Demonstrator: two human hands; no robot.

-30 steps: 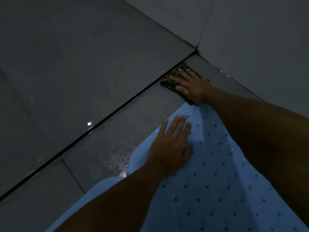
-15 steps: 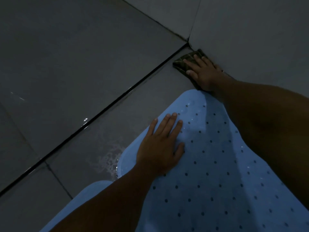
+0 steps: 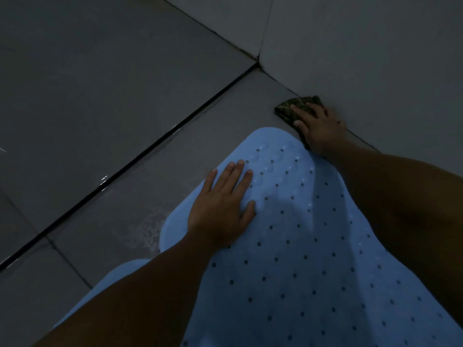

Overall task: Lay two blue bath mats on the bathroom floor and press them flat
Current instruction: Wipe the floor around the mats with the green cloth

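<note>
Light: we found the room dim, the colours muted
Left hand (image 3: 221, 211): we saw it lying palm down on the blue bath mat (image 3: 295, 259), near the mat's far left edge; fingers straight and a little spread, thumb out to the side; it clasped nothing, only pressed flat on the surface
Right hand (image 3: 318, 130): we saw it resting palm down on a dark patterned cloth (image 3: 292, 107), fingers extended over it, close against the foot of the wall (image 3: 363, 46); we could not tell whether the fingertips curled into the cloth
Blue bath mat: it lay on the grey tiled floor (image 3: 100, 83), its rounded far end pointing toward the room corner; small holes dotted it, and raised round bumps showed near that far end
Second blue mat (image 3: 117, 276): we noted a pale blue rounded edge showing left of the left forearm, low in the view, mostly hidden by that arm
Dark patterned cloth: it sat on the floor just beyond the mat's far right corner, beside the wall
Floor: a wet, glistening patch (image 3: 147, 231) lay just left of the mat's edge; a dark grout line ran diagonally across the tiles
</note>
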